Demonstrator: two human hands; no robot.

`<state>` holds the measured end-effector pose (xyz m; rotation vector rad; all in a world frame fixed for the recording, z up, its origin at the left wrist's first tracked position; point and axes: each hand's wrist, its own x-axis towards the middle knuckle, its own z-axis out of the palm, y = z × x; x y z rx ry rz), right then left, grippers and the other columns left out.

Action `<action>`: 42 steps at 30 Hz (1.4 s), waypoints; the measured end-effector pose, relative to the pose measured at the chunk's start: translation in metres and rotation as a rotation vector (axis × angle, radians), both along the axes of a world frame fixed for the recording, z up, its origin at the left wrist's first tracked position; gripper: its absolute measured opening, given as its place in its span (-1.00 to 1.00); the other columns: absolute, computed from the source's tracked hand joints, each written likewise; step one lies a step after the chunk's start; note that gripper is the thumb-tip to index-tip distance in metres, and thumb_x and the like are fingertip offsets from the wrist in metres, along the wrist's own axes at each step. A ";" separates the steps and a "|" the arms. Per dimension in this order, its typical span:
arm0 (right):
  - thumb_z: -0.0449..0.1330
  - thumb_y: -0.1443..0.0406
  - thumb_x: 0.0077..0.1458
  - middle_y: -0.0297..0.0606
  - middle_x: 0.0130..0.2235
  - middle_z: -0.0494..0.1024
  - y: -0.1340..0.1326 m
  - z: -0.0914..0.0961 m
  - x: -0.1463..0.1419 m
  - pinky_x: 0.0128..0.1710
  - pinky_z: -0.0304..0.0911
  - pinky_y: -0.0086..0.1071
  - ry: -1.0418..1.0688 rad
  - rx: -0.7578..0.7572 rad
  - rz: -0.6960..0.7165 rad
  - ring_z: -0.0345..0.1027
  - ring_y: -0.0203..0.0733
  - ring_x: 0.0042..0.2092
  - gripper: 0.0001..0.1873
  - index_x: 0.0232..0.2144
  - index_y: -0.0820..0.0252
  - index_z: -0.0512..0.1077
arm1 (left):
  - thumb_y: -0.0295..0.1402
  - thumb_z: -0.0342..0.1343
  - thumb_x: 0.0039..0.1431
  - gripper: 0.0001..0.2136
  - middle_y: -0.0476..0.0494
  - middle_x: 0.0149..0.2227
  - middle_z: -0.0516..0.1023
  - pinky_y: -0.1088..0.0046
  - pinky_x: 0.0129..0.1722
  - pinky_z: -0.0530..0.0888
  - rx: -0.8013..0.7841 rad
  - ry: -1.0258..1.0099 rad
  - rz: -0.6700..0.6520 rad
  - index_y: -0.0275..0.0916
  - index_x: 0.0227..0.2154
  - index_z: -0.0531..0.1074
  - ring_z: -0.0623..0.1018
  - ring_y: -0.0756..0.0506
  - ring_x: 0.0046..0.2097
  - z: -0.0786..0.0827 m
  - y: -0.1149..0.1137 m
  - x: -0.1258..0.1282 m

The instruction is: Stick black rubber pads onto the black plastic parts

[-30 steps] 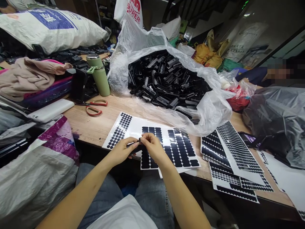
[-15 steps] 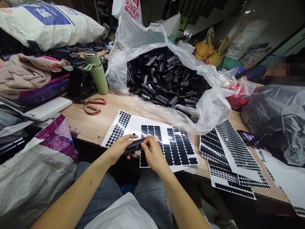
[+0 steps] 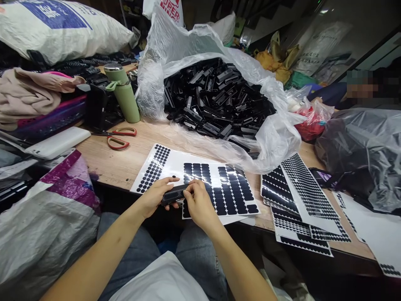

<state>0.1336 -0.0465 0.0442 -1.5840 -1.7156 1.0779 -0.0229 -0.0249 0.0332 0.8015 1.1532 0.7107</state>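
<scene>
Both hands meet at the near edge of the wooden table [image 3: 119, 163]. Left hand [image 3: 154, 196] is curled round a black plastic piece [image 3: 173, 195], which lies crosswise in its fingers with the thumb underneath; a small black dot [image 3: 173, 177] sits on the tip of its outstretched forefinger. Right hand [image 3: 199, 204] has its fingers drawn together, with thumb and forefinger pinched on the right end of the same piece. The piece is just above a sticker sheet [image 3: 232, 190] filled with rows of black oval pads, some gone from its left columns.

From the hands, at eleven o'clock lies a second sheet [image 3: 153, 167] with round black dots. At twelve o'clock a clear plastic bag [image 3: 275, 138] lies open, heaped with black plastic parts [image 3: 216, 100]. At ten o'clock a pair of red-handled scissors [image 3: 120, 138] lies flat on the table, and beyond it a green flask [image 3: 123, 94] stands upright. At nine o'clock, well apart, a white flat device [image 3: 58, 142] rests on clutter. At three o'clock a fanned stack of sheets [image 3: 300, 196] overhangs the table edge, and beyond it at two o'clock slumps a black plastic bag [image 3: 360, 142]. At eight o'clock, below the table, is a woven sack [image 3: 46, 225].
</scene>
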 end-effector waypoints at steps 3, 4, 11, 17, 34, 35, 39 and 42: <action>-0.03 0.33 0.12 -0.13 -0.06 0.28 -0.003 -0.002 -0.002 -0.07 0.18 -0.19 0.012 0.028 -0.008 0.26 -0.13 -0.06 -0.86 -0.46 0.16 0.27 | -0.39 -0.08 0.15 -0.65 -0.22 -0.43 0.55 0.60 -0.77 0.27 -0.003 0.006 0.002 -0.32 0.01 0.23 0.53 -0.08 -0.59 -0.001 0.000 0.001; -0.03 0.33 0.12 -0.14 -0.08 0.29 -0.003 -0.003 -0.003 -0.08 0.19 -0.20 0.017 0.039 -0.006 0.27 -0.13 -0.08 -0.86 -0.47 0.16 0.27 | -0.39 -0.07 0.14 -0.65 -0.22 -0.44 0.55 0.60 -0.77 0.27 -0.005 0.009 0.000 -0.32 0.01 0.23 0.53 -0.08 -0.59 -0.001 0.000 0.001; 0.14 0.13 0.00 -0.15 -0.18 0.35 0.005 -0.024 0.026 -0.27 0.23 -0.25 -0.096 0.100 -0.294 0.31 -0.10 -0.23 -0.70 -0.24 0.15 0.26 | -0.37 -0.07 0.15 -0.64 -0.22 -0.49 0.55 0.61 -0.76 0.27 -0.016 0.027 -0.025 -0.33 0.01 0.19 0.52 -0.07 -0.60 -0.006 0.005 0.010; 0.09 0.23 0.04 0.02 -0.22 0.35 0.019 -0.049 0.084 -0.23 0.16 -0.17 -0.503 0.062 -0.430 0.30 0.05 -0.21 -0.79 -0.30 0.26 0.32 | -0.40 -0.11 0.17 -0.66 -0.26 -0.45 0.56 0.60 -0.74 0.30 -0.034 0.072 -0.092 -0.33 0.01 0.17 0.53 -0.07 -0.58 -0.016 0.019 0.022; 0.07 0.15 0.01 -0.26 -0.46 0.41 0.009 -0.032 0.076 -0.35 0.17 -0.29 -0.035 0.000 -0.416 0.25 -0.18 -0.41 -0.79 -0.51 0.16 0.34 | -0.41 -0.06 0.15 -0.68 -0.29 -0.43 0.56 0.60 -0.75 0.34 -0.155 0.077 -0.090 -0.33 -0.02 0.21 0.55 -0.09 -0.56 -0.020 0.028 0.026; 0.08 0.13 0.00 -0.29 -0.48 0.41 0.007 -0.029 0.067 -0.37 0.17 -0.32 0.061 -0.030 -0.387 0.24 -0.20 -0.43 -0.77 -0.49 0.16 0.35 | -0.40 -0.05 0.15 -0.68 -0.29 -0.43 0.56 0.60 -0.75 0.34 -0.165 0.075 -0.088 -0.32 -0.03 0.21 0.55 -0.10 -0.56 -0.020 0.028 0.026; 0.10 0.17 -0.02 -0.26 -0.30 0.45 0.005 -0.029 0.024 -0.30 0.21 -0.35 0.271 -0.083 -0.237 0.29 -0.25 -0.34 -0.82 -0.48 0.17 0.37 | -0.42 -0.03 0.13 -0.72 -0.21 -0.43 0.55 0.59 -0.74 0.35 -0.177 0.075 -0.078 -0.29 -0.07 0.26 0.55 -0.08 -0.56 -0.021 0.029 0.026; 0.09 0.23 -0.01 -0.19 -0.09 0.38 0.005 -0.033 0.006 -0.19 0.21 -0.33 0.258 -0.075 -0.235 0.30 -0.24 -0.22 -0.84 -0.54 0.19 0.34 | -0.44 -0.05 0.13 -0.75 -0.15 -0.45 0.53 0.59 -0.74 0.35 -0.161 0.090 -0.080 -0.28 -0.11 0.28 0.54 -0.07 -0.57 -0.022 0.028 0.026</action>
